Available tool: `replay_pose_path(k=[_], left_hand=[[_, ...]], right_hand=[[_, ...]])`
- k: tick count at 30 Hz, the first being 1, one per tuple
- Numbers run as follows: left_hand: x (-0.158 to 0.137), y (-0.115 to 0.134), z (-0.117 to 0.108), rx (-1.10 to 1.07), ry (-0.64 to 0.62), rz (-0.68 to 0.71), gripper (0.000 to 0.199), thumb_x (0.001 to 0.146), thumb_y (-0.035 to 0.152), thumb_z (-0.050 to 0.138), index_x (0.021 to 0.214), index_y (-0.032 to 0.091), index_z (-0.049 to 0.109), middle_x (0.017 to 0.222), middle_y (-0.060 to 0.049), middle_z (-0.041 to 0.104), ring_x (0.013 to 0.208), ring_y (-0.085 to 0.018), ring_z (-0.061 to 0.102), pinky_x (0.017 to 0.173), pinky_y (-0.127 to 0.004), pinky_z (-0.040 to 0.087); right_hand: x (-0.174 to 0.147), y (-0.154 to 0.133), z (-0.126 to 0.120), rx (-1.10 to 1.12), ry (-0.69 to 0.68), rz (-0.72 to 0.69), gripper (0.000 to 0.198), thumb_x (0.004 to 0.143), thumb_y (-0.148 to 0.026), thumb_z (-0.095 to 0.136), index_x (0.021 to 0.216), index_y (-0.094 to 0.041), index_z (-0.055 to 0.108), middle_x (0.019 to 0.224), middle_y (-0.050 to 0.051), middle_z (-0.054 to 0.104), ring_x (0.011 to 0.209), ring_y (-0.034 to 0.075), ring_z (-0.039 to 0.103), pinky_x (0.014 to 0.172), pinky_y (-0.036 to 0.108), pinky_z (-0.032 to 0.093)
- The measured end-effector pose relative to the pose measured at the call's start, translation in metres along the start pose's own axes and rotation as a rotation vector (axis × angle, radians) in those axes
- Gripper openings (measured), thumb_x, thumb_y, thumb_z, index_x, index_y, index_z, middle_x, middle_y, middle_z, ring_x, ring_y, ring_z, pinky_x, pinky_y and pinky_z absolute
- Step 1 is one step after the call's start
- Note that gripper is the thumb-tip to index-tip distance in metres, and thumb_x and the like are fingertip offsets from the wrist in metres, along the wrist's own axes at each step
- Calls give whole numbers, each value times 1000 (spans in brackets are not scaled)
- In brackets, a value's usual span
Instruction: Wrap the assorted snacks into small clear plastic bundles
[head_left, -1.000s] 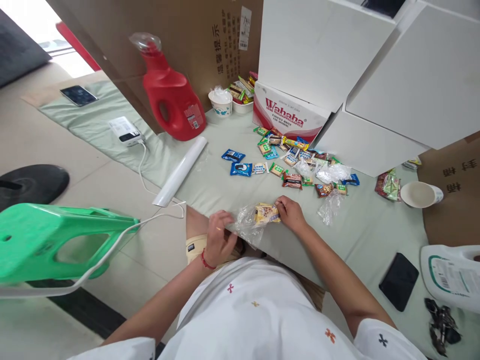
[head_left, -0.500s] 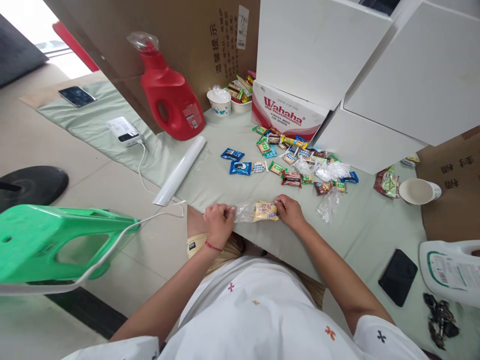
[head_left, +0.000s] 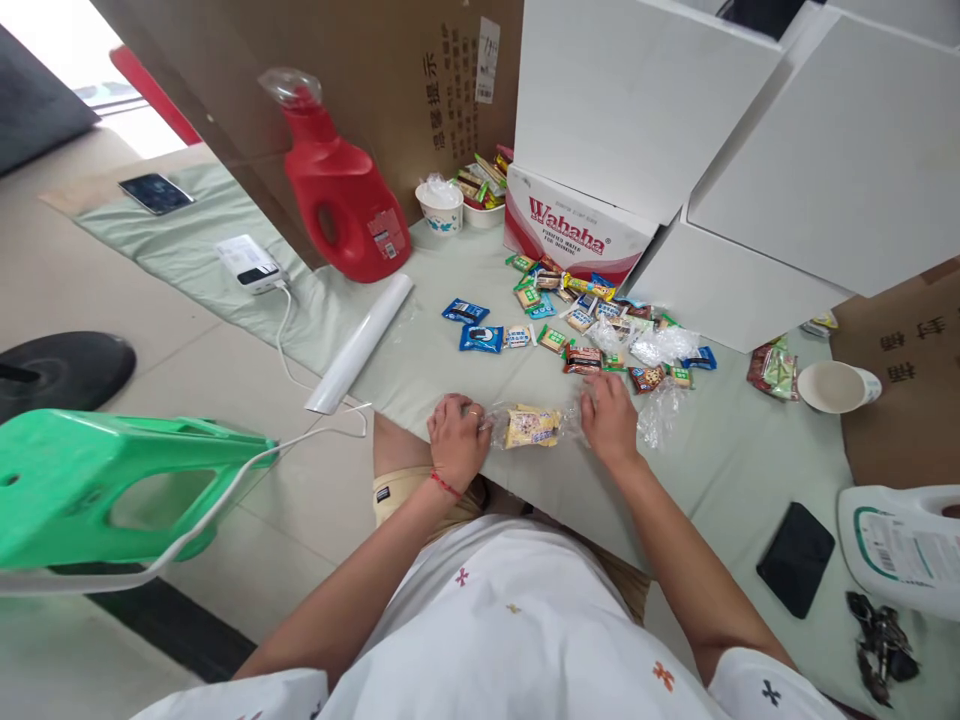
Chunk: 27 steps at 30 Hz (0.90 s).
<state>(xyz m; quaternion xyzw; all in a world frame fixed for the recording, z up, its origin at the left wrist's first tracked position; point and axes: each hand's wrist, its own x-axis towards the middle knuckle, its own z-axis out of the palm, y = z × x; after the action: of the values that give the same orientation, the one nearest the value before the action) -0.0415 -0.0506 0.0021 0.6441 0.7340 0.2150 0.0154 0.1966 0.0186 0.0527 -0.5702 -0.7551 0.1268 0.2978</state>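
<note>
Between my hands a yellow snack packet lies in clear plastic film, near the table's front edge. My left hand pinches the film's left end with curled fingers. At the other end, my right hand has its fingers closed on the film to the right of the packet. Just beyond the packet lie a blue snack packet and a brown-red one, part of a scattered heap of small wrapped snacks. Crumpled clear film rests to the right of my right hand.
A roll of film lies at the left, with a red jug behind it. A Wahaba-style printed carton and white boxes stand at the back. On the right are a paper cup, black phone and white jug.
My right hand has moved right and slightly away from me, off the packet's edge and onto film beyond it. My left hand has shifted a little right.
</note>
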Motion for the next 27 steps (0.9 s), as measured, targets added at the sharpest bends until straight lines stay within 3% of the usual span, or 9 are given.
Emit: replay_pose_path(k=[2,5,10,14,17,20,23,25,27], left_hand=[[3,-1,-3,2,-56,17,19,95,34,54,91,20,67,109,-15,65,109,-35,57,88,-49,45],[10,-2,-12,-57,-161,-33,20,95,31,49,87,21,64,89,-11,67,92,-29,61,78,-40,45],[25,10,-26,-471,-237,-319,16,84,37,62,79,22,58,64,2,60,62,-17,58,61,-27,41],[29,40,-22,-775,-350,-235,22,89,37,53,88,20,66,67,1,66,63,-16,62,60,-26,46],[27,54,-12,-694,-342,-83,33,91,23,41,99,19,73,90,-5,75,85,-19,69,78,-30,53],[23,53,-7,-528,-327,83,42,91,18,39,114,18,75,104,-8,74,95,-21,69,86,-33,53],[17,51,-6,-406,-363,162,43,95,20,41,125,21,72,100,-8,71,87,-20,68,78,-32,52],[13,53,-8,-345,-370,163,42,96,21,43,127,24,71,99,-7,70,85,-20,67,74,-31,50],[11,56,-10,-298,-362,119,39,97,24,45,127,27,71,101,-7,69,85,-21,67,72,-31,49]], right_hand=[[-6,-18,-5,39,-40,-164,29,99,-29,51,122,-24,67,131,14,59,121,29,55,102,44,47],[-15,-38,7,61,-282,-321,27,98,-33,59,123,-30,69,135,10,61,114,27,59,96,41,51],[-16,-35,42,113,-406,-223,27,94,-31,65,120,-29,72,122,9,67,109,27,59,96,43,51],[-14,-25,53,257,-370,-155,48,83,-19,70,131,-23,64,122,11,65,113,26,59,101,43,49],[-13,-11,43,450,-396,-29,72,78,-21,71,147,-23,49,129,11,64,97,20,64,88,36,54],[-8,11,20,561,-350,94,54,86,-32,62,139,-24,56,121,8,67,80,15,62,72,30,53],[-5,31,3,375,-148,174,46,87,-41,60,129,-20,64,115,10,69,89,21,61,80,35,51],[-7,37,0,251,-201,164,48,82,-44,68,123,-19,68,106,10,71,94,24,61,87,39,49],[-10,40,1,241,-364,147,35,81,-43,69,106,-20,74,90,7,72,89,24,62,85,37,49]])
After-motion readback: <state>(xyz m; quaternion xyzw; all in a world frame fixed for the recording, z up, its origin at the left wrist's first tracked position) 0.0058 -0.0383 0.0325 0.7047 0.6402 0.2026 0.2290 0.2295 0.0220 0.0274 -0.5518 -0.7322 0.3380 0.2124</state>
